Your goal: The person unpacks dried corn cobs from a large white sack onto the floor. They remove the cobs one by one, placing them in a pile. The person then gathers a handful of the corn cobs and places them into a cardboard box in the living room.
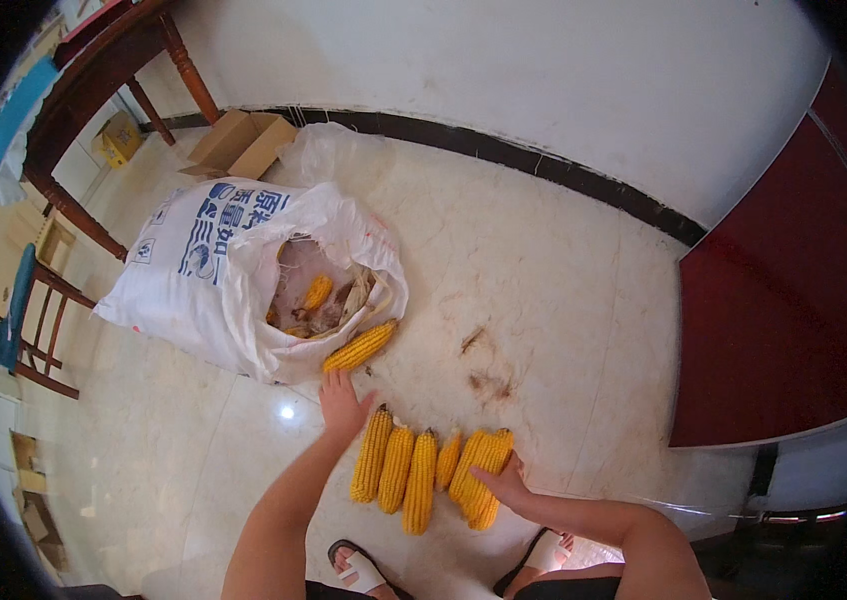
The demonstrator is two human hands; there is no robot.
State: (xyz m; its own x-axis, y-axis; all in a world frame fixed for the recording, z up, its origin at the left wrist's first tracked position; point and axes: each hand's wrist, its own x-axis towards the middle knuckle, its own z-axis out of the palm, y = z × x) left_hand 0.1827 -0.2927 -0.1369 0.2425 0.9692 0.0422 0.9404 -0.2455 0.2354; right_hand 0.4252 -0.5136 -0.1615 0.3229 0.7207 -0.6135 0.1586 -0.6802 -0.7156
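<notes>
Cob: a yellow corn cob (360,347) lies at the mouth of the sack, its near end just ahead of the left hand's fingertips.
Head view, left hand: the left hand (343,404) stretches forward over the floor, fingers spread wide and flat, its grip holding nothing; it is just short of the cob, and I cannot tell whether a fingertip touches it.
Head view, right hand: the right hand (506,482) rests on the right end of the row, fingers bent over the last cobs; whether that grip is closed round one cannot be told.
Row: about six cobs (420,468) lie side by side on the floor between the hands, touching one another, tips pointing away from the person.
Sack: a white woven sack (205,268) with blue print lies on its side, mouth open, more cobs and husks inside.
Floor: pale tiles (543,290), with brown scraps near the row.
Surroundings: cardboard box (243,143) by the wall, wooden bench legs (73,205) at left, the person's sandalled feet at the lower edge.
</notes>
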